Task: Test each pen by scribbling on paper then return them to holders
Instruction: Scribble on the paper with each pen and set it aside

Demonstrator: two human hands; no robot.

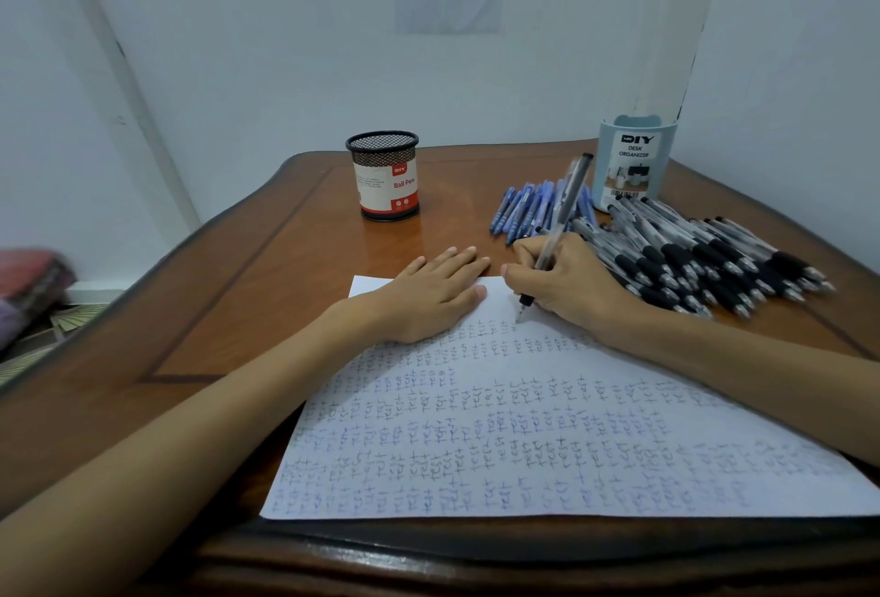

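Wooden tabletop (266,272) carried everything. Paper (524,491) lay from the near edge toward the middle, covered in rows of small "test" scribbles, with only a thin blank strip left at its far edge. Heap of black pens (705,263) sat toward the right edge, and a smaller fan of blue pens (528,210) lay just left of it, toward the far edge. Pale blue organizer (633,167) stood at the far right corner, touching the heap. Mesh cup (386,177) stood at the far edge near the middle, apart from the rest; I couldn't see inside either holder.

Left hand (428,296) lay flat, fingers straight, pressing the paper's far left corner. Right hand (566,287) gripped a clear black pen (559,220) in a writing hold, tip on the blank strip.

Risks, judged:
- Blank space was nearly gone, so a new scribble could land on old marks and hide a dry pen.
- The right wrist sat just beside the heap, so a nudge could roll pens off the right edge.
- Loose pens crowded the organizer's base, so a return reach could scatter them.
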